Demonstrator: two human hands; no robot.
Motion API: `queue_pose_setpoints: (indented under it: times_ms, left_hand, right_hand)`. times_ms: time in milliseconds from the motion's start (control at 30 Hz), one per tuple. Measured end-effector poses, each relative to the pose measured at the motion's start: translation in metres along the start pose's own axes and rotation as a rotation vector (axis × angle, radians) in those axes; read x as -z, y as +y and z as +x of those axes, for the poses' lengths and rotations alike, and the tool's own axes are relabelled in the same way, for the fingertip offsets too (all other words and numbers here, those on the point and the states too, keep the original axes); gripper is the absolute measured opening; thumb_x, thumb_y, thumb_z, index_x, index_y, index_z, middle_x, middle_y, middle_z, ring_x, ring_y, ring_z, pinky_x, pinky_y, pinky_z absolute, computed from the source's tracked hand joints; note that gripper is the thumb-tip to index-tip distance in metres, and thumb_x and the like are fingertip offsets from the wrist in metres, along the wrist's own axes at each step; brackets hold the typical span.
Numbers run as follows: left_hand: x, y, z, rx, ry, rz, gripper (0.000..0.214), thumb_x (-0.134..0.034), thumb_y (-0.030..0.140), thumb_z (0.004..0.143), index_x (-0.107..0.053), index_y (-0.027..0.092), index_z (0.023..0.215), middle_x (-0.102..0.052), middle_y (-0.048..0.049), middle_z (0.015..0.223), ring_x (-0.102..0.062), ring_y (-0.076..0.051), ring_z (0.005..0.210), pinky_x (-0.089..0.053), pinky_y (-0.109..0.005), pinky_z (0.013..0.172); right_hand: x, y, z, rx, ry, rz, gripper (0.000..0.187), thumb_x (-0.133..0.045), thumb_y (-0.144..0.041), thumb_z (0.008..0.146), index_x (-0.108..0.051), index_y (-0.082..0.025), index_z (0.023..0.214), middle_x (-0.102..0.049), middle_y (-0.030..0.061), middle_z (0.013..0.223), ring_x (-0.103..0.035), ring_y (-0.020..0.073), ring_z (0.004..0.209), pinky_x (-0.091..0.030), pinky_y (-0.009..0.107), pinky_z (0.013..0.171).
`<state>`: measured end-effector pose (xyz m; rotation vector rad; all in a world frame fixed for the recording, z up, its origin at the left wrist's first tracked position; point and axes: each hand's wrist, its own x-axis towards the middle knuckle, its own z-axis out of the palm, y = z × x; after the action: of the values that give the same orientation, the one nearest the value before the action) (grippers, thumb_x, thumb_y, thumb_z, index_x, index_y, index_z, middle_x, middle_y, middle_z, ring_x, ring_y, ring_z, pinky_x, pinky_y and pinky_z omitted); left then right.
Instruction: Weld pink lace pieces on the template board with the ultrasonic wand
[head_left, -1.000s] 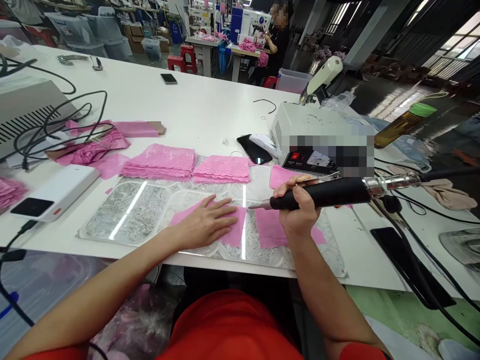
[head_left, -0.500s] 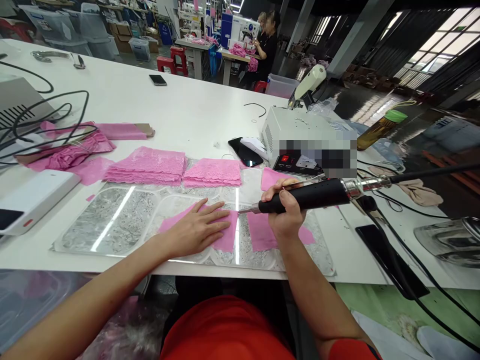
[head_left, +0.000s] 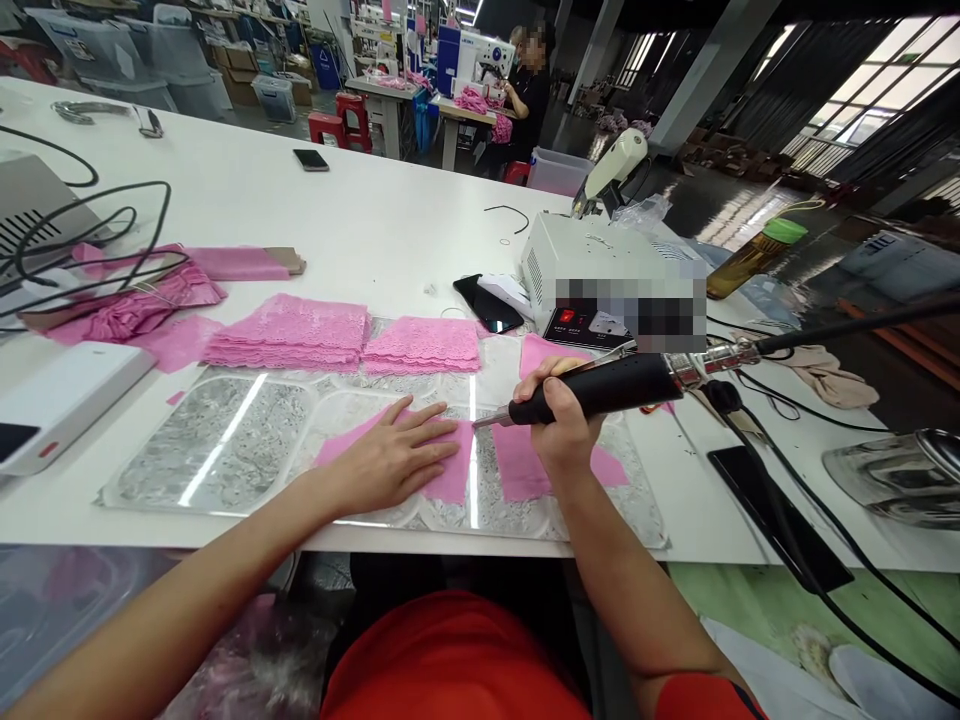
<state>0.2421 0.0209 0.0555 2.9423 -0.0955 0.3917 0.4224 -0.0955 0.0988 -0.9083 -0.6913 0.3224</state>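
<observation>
My left hand [head_left: 401,450] lies flat with its fingers spread, pressing a pink fabric piece [head_left: 454,485] onto a glossy, marble-patterned mat [head_left: 225,430]. Wrapped round a black, corded ultrasonic cutter [head_left: 604,390] is my right hand [head_left: 559,425]. The cutter's narrow metal tip touches or almost touches the right edge of that fabric, near my left fingertips. A second pink piece [head_left: 517,470] lies just to the right, partly under my right hand. Beyond my hands stand two stacks of pink lace, a wider one [head_left: 289,335] on the left and a smaller one [head_left: 421,345].
A grey control box [head_left: 600,260] with a red-lit switch stands at the back right. The cutter's cable runs off right past a glass jar [head_left: 892,475] and a black flat object [head_left: 776,520]. A white device [head_left: 75,405] sits left. Another person [head_left: 525,100] works at a sewing machine.
The cutter's rear end has dropped slightly and shifted left, while its tip stays at the fabric edge. My left hand has hardly moved. The whole view has shifted a little.
</observation>
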Motion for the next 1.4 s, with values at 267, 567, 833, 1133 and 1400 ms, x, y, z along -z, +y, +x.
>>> queue_pose_setpoints:
  times_ms: [267,567,833,1133,1400]
  left_hand:
    - [0.020,0.020,-0.004,-0.041,-0.033,-0.025,0.033,-0.043,0.032,0.099,-0.060,0.021,0.126,-0.053,-0.0067,0.140,-0.036,-0.030,0.138,-0.016,-0.054,0.117]
    - [0.005,0.058,-0.037,-0.010,0.071,-0.056,0.038,-0.047,0.023,0.097,-0.050,0.020,0.135,-0.054,-0.0066,0.139,-0.038,-0.024,0.138,-0.018,-0.047,0.119]
    - [0.002,0.058,-0.039,-0.008,0.102,-0.051,0.038,-0.048,0.022,0.096,-0.051,0.019,0.134,-0.055,-0.0058,0.138,-0.037,-0.024,0.139,-0.016,-0.047,0.120]
    - [0.001,0.058,-0.040,-0.031,0.103,-0.026,0.036,-0.049,0.023,0.095,-0.053,0.018,0.131,-0.055,-0.0047,0.138,-0.035,-0.024,0.139,-0.010,-0.045,0.120]
    - [0.001,0.058,-0.039,-0.029,0.105,-0.057,0.034,-0.050,0.023,0.094,-0.055,0.019,0.128,-0.058,-0.0051,0.135,-0.037,-0.024,0.138,-0.012,-0.045,0.119]
  right_hand:
    - [0.007,-0.007,0.001,-0.013,0.005,0.082,0.014,-0.059,-0.025,0.068,-0.050,-0.022,0.078,-0.050,-0.0043,0.075,-0.051,0.0065,0.051,-0.046,0.025,0.051]
    - [0.009,-0.013,-0.005,-0.096,-0.105,0.109,0.013,-0.060,-0.025,0.067,-0.051,-0.021,0.076,-0.051,-0.0044,0.073,-0.051,0.0065,0.048,-0.046,0.025,0.048]
    - [0.008,-0.013,-0.006,-0.116,-0.113,0.113,0.013,-0.060,-0.024,0.068,-0.051,-0.021,0.077,-0.051,-0.0044,0.074,-0.052,0.0064,0.048,-0.046,0.024,0.048]
    - [0.007,-0.010,-0.006,-0.095,-0.129,0.123,0.011,-0.059,-0.022,0.069,-0.052,-0.021,0.077,-0.051,-0.0044,0.072,-0.054,0.0066,0.048,-0.046,0.024,0.048]
    - [0.008,-0.011,-0.005,-0.096,-0.123,0.089,0.010,-0.059,-0.022,0.069,-0.052,-0.021,0.077,-0.053,-0.0043,0.071,-0.053,0.0071,0.049,-0.046,0.024,0.047]
